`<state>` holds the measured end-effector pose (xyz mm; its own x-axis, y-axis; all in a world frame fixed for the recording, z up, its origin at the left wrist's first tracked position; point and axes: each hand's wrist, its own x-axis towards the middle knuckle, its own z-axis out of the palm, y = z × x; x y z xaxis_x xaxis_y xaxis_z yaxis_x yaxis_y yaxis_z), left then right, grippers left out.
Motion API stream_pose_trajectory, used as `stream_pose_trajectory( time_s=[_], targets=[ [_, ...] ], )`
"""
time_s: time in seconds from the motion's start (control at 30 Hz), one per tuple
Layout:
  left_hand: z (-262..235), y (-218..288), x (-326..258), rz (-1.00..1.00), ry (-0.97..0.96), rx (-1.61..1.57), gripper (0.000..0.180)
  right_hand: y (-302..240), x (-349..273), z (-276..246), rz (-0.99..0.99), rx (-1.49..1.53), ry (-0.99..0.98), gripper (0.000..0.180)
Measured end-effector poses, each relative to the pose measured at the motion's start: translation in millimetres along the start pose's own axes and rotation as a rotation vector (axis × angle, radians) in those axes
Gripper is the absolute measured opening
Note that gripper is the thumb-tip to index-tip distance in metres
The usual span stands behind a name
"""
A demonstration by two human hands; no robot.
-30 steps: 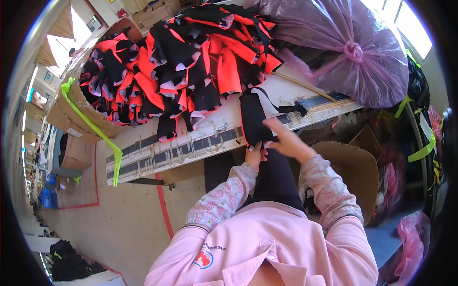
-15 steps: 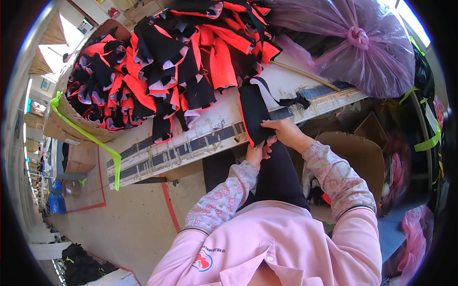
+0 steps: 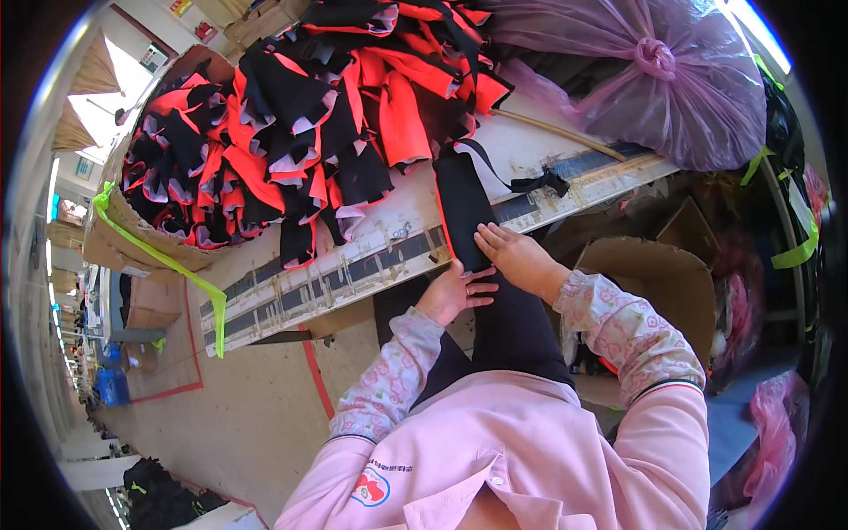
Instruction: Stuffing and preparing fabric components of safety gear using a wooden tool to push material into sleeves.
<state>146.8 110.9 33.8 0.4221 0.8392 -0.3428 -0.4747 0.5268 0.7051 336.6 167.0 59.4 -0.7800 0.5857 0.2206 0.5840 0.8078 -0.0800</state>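
Observation:
A black fabric strip (image 3: 465, 205) with a bright orange-red edge lies flat across the front edge of the table, its near end toward me. My right hand (image 3: 523, 260) rests on the right side of that near end, palm down with fingers stretched out. At the lower left corner is my left hand (image 3: 449, 293), its thumb touching the orange-red edge and its fingers spread apart. A thin black strap (image 3: 490, 168) curves from the strip's far end to a dark bunched end on the table.
A large heap of black and orange-red fabric pieces (image 3: 291, 146) covers the table's left and back. A knotted translucent purple bag (image 3: 654, 60) sits at the back right, near a wooden stick (image 3: 565, 135). Below the table's right side stands an open cardboard box (image 3: 658, 283).
My right hand has gone from pinching the strip to lying flat on it. My left hand has come out from under it to the left, fingers spread. The strip's near end now lies flatter.

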Motion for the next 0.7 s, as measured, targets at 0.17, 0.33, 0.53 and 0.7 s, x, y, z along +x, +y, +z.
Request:
stream_pose_trajectory(
  time_s=[0.17, 0.33, 0.53, 0.7],
  targets=[
    [2.4, 17.9, 22.6, -0.338, 0.178, -0.193, 0.055, -7.8, 6.7, -19.4, 0.005, -0.072, -0.092, 0.045],
    [11.2, -1.0, 22.6, -0.175, 0.299, -0.041, 0.037, -3.6, 38.9, -36.8, 0.274, 0.387, -0.582, 0.053],
    [17.6, -29.4, 23.8, -0.141, 0.381, -0.001, 0.021, -11.0, 68.8, 14.2, 0.165, 0.078, -0.008, 0.079],
    [7.7, -44.3, 35.1, -0.140, 0.428, 0.048, 0.020, 14.6, 96.5, 53.9, 0.158, 0.116, 0.172, 0.076]
  ],
)
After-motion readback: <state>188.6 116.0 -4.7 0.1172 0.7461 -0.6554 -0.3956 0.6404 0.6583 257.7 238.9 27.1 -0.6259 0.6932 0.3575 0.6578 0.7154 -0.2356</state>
